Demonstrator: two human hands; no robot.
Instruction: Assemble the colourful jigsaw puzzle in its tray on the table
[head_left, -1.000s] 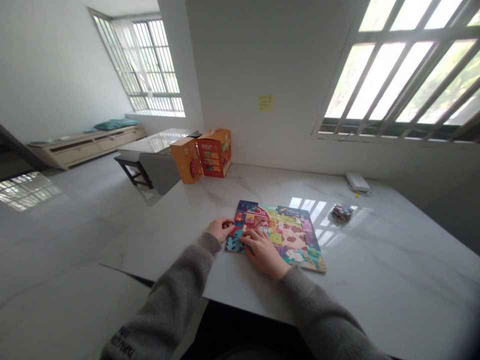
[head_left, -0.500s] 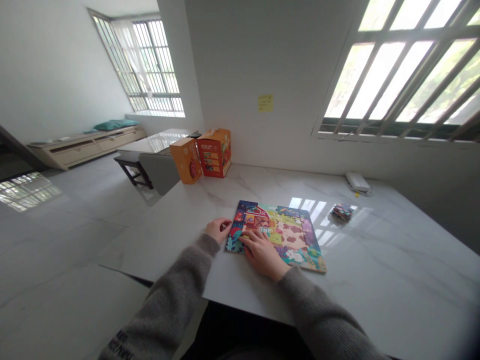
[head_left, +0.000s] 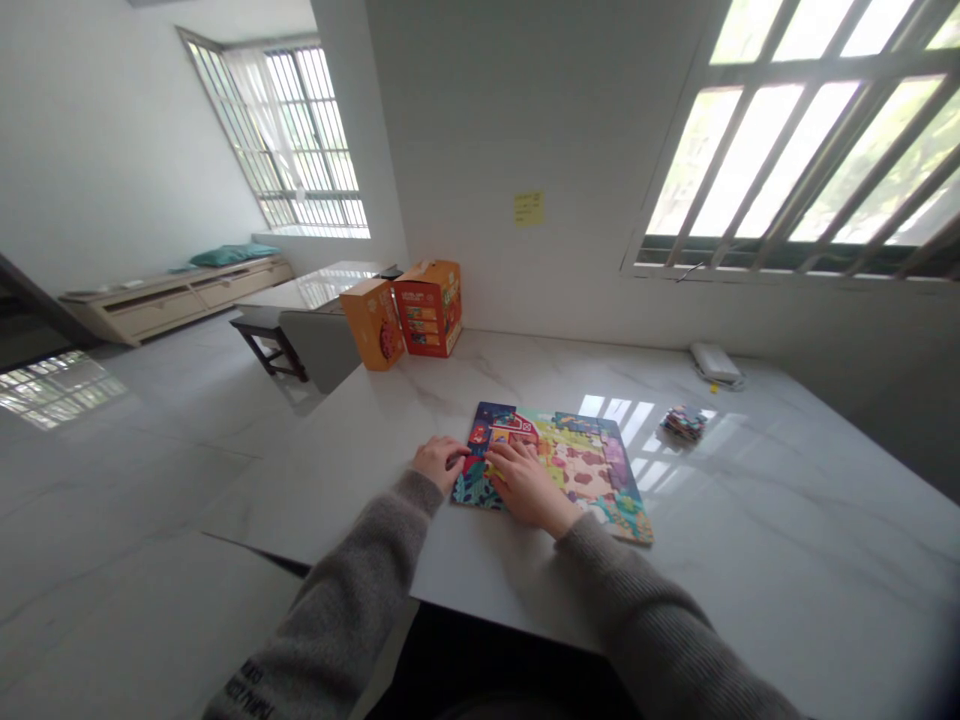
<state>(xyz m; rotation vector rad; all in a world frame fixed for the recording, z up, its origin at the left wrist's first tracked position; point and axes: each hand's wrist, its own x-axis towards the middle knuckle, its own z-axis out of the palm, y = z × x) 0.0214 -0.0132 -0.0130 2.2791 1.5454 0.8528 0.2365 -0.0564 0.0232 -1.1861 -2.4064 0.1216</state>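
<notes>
Puzzle (head_left: 592, 465) lies beneath the right hand (head_left: 527, 488) and just beside the left hand (head_left: 439, 463); both curl their fingers, though whether either pinches anything I cannot tell. Probably light, stiff card, liable to part at joints: best held flat by opposite edges.

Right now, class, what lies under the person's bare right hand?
Part of a colourful rectangular jigsaw puzzle lies under the right hand. Beyond it, part of a printed red barn shows; whatever the hand covers cannot be seen.

Puzzle (head_left: 592, 472) on table (head_left: 757, 570), pieces (head_left: 683, 425) right, boxes (head_left: 431, 312) behind left
</notes>
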